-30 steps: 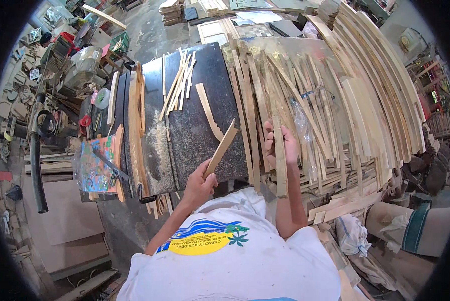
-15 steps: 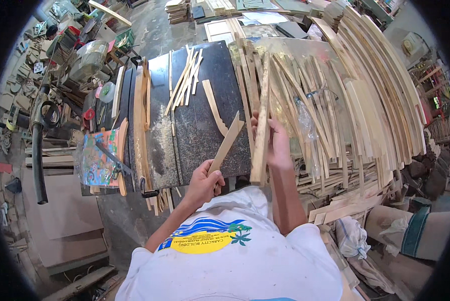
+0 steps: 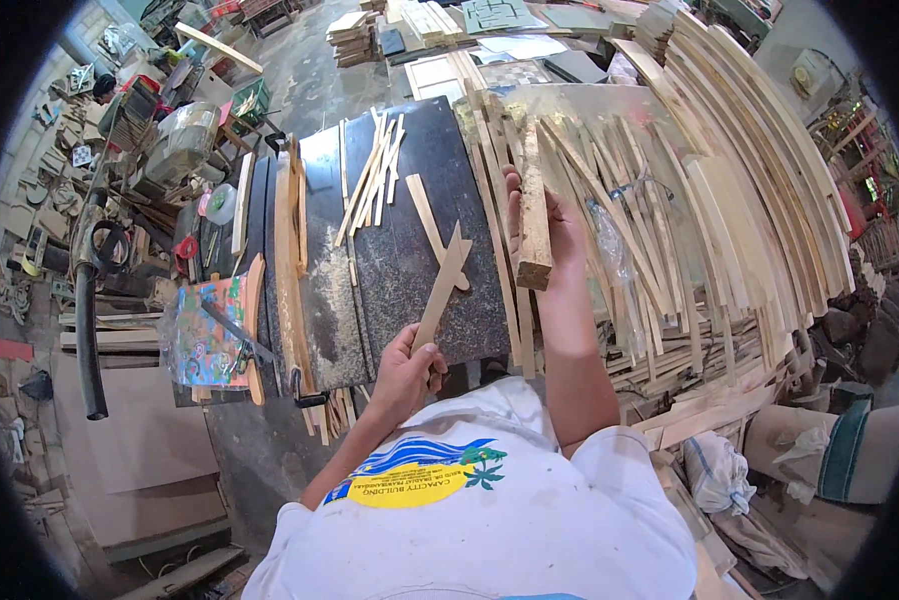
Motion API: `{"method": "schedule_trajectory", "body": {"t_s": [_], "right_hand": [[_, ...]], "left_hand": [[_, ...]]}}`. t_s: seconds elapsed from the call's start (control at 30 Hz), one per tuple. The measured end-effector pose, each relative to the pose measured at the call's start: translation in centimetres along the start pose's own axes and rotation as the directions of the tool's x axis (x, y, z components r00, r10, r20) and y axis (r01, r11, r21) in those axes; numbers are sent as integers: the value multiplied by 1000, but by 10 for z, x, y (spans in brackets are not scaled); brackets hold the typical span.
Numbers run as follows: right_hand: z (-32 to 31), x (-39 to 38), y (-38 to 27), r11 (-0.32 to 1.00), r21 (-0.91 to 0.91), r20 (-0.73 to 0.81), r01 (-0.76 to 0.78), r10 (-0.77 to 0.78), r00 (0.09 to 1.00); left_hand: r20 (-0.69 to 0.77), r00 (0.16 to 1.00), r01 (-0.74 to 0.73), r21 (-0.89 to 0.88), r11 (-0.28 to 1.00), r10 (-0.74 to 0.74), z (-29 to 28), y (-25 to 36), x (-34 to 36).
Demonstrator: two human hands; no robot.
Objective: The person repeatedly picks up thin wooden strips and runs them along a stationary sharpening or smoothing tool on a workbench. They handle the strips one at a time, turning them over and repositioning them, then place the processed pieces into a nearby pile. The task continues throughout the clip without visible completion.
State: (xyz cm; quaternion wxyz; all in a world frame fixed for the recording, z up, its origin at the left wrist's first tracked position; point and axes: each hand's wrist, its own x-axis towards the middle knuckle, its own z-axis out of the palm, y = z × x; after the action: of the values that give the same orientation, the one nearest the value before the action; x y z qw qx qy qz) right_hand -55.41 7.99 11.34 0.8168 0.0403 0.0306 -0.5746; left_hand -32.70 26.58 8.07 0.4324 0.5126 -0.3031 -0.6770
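My left hand (image 3: 405, 376) is closed on the lower end of a flat, thin wooden template-like piece (image 3: 439, 292), which has a pointed, notched top. My right hand (image 3: 565, 236) grips a squared wooden bar (image 3: 534, 215) from beneath and the right side, its cut end facing me. Fingertips show along the bar's left side. Behind the flat piece, a second shaped wooden piece (image 3: 426, 215) lies on the dark table saw top (image 3: 379, 310), partly hidden by it. Several thin wooden strips (image 3: 374, 180) rest farther back on that top.
Many wooden strips (image 3: 609, 190) cover the bench at right, with a stack of long boards (image 3: 759, 170) beyond. A rail-like wooden fence (image 3: 289, 270) crosses the dark top at left. Beside it lie a colourful plastic packet (image 3: 209, 335) and a black hose (image 3: 89, 340).
My right hand has lifted and turned the bar, so its near end now sits farther from me and shows its cut face. My left hand keeps the flat piece, shifted slightly left.
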Motion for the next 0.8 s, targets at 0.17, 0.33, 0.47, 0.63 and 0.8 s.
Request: {"method": "schedule_trajectory", "body": {"t_s": [0.17,0.33,0.47,0.63,0.8], "right_hand": [[-7,2,-5,996,66,132,-60,51,990],[4,-10,1,993,-104,-129,58,-71,989],[-38,-35,-21,806,-591,-238,-20,-151,960],[-129,-72,-70,-72,-982,-132,-174,-396,909],[-167,-105,-99,-757,-539,75,-370,-480,874]], "left_hand": [[-12,1000,16,14,1000,-16,0,-1,3],[1,1000,11,34,999,-11,1,1,4],[-18,999,39,20,999,-38,3,8,1],[-70,997,36,-6,999,-36,-10,3,2],[-99,993,67,5,998,-66,-20,-9,1]]}}
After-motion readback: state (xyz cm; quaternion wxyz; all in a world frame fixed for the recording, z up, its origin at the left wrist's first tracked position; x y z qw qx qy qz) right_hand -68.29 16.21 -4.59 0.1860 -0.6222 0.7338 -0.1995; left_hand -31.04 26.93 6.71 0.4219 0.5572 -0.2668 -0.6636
